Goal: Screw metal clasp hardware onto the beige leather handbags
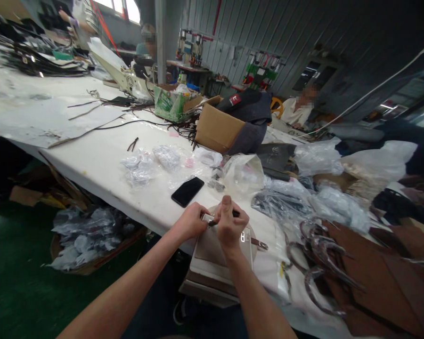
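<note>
Both my hands are close together over a beige handbag (208,252) at the front edge of the white table. My right hand (229,223) is closed in a fist, thumb up, round a dark-handled tool (236,213); its exact kind is hidden. The fingers of my left hand (192,221) pinch at a small shiny metal piece (208,218) on the bag, right beside the tool's dark tip. A brown strap with a buckle (263,245) sticks out to the right of the bag. Beyond my left hand lies a black phone (187,191).
Crumpled clear plastic (139,167), nippers (133,144) and a cardboard box (219,127) lie across the white table (106,165). Brown bag pieces with wrapped handles (321,263) are at right. Under the table stands a box of plastic waste (92,235). Other people sit farther back.
</note>
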Demonstrator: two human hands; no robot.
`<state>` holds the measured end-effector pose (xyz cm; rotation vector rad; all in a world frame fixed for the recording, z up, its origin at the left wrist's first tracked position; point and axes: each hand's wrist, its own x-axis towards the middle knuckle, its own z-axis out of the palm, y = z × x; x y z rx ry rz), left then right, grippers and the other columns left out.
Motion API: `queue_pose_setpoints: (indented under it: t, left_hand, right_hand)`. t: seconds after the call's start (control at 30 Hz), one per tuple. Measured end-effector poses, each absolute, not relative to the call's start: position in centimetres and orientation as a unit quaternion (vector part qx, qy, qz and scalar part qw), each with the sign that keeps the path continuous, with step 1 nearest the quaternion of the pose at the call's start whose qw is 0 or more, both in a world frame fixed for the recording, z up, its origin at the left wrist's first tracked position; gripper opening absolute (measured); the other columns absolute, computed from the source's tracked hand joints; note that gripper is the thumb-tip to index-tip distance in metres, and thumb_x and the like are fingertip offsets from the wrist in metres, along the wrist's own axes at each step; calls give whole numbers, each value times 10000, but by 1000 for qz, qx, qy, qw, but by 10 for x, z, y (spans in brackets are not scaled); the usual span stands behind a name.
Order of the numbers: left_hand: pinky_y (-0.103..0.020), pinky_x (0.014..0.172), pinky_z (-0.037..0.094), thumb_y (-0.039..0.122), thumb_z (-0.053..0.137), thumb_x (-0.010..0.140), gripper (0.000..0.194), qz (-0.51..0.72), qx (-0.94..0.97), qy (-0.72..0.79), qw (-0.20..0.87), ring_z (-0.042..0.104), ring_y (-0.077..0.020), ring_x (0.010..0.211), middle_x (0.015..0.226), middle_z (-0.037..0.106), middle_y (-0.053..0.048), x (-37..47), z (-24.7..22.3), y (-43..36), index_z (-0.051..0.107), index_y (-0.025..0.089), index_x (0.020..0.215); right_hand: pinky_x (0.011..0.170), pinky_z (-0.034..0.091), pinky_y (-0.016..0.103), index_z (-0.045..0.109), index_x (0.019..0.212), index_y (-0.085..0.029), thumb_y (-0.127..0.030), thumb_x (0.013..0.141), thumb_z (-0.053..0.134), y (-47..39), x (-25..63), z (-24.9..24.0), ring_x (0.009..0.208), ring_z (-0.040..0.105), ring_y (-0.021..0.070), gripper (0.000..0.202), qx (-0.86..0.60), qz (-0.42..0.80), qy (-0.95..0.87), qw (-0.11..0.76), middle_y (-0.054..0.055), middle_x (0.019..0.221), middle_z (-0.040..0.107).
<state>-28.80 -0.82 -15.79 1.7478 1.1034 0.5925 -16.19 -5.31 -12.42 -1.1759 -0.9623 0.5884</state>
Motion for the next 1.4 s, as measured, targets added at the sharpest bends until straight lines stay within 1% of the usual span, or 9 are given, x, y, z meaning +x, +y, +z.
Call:
queue_pose_setpoints:
  t: [0.1, 0.2, 0.47, 0.67, 0.83, 0.97, 1.07, 1.23, 1.4]
  left_hand:
    - [-278, 617, 329, 66, 663, 724, 305, 245, 699, 474, 477, 532, -161, 674, 679, 628, -2, -287, -159, -12, 870, 116, 943]
    - [-281, 679, 406, 49, 658, 696, 338, 259, 697, 491, 453, 585, -188, 759, 773, 684, -37, -285, -161, -15, 864, 106, 958]
    - [-295, 718, 422, 13, 685, 698, 293, 265, 688, 513, 439, 584, -205, 813, 873, 670, -64, -282, -161, -16, 862, 108, 911]
    - [-297, 712, 415, 51, 732, 714, 295, 267, 687, 506, 447, 568, -198, 795, 880, 654, -57, -286, -167, -15, 866, 106, 971]
    - [-291, 675, 393, 81, 738, 707, 346, 262, 697, 492, 452, 548, -183, 737, 762, 589, -15, -289, -165, -10, 884, 133, 1017]
    - [-276, 578, 309, 67, 666, 690, 357, 258, 662, 461, 531, 513, -150, 625, 658, 610, 1, -290, -169, -9, 884, 113, 969]
    - [-260, 544, 270, 88, 644, 671, 386, 257, 635, 435, 585, 512, -142, 600, 659, 642, -3, -291, -172, -8, 880, 97, 976]
    - [-240, 559, 322, 168, 691, 681, 263, 289, 608, 400, 622, 552, -159, 647, 688, 667, -31, -293, -171, -10, 861, 77, 861]
    - [-244, 556, 301, 217, 714, 706, 246, 300, 601, 384, 634, 503, -149, 632, 643, 617, -6, -295, -170, -12, 862, 81, 848]
  right_hand:
    - [400, 246, 270, 372, 568, -249, -649, 1010, 699, -50, -150, -113, 394, 313, 87, 680, -470, 339, -329, 745, -79, 480, 344]
    - [368, 170, 248, 328, 577, -249, -644, 971, 753, -48, -144, -105, 377, 234, 63, 701, -431, 404, -286, 754, -101, 489, 286]
    - [333, 167, 224, 321, 584, -252, -691, 917, 781, -32, -148, -112, 350, 229, 50, 718, -464, 465, -281, 700, -115, 473, 271]
    - [305, 162, 187, 337, 658, -260, -640, 938, 777, 7, -145, -126, 359, 219, 47, 645, -540, 486, -226, 648, -134, 490, 276]
    - [308, 125, 163, 355, 651, -253, -602, 941, 792, 26, -142, -125, 368, 190, 34, 630, -571, 540, -195, 587, -139, 473, 287]
    - [308, 157, 204, 305, 609, -261, -671, 930, 777, -4, -145, -115, 355, 211, 46, 702, -508, 463, -270, 674, -126, 474, 260]
    - [330, 189, 230, 337, 579, -252, -650, 958, 761, -27, -153, -109, 349, 264, 60, 694, -486, 375, -316, 723, -103, 472, 294]
    - [368, 220, 260, 383, 556, -245, -633, 988, 738, -40, -168, -106, 366, 299, 75, 681, -489, 321, -346, 733, -80, 467, 339]
    - [392, 245, 278, 401, 575, -255, -660, 1022, 675, -45, -174, -115, 389, 330, 89, 663, -525, 264, -380, 714, -67, 476, 368]
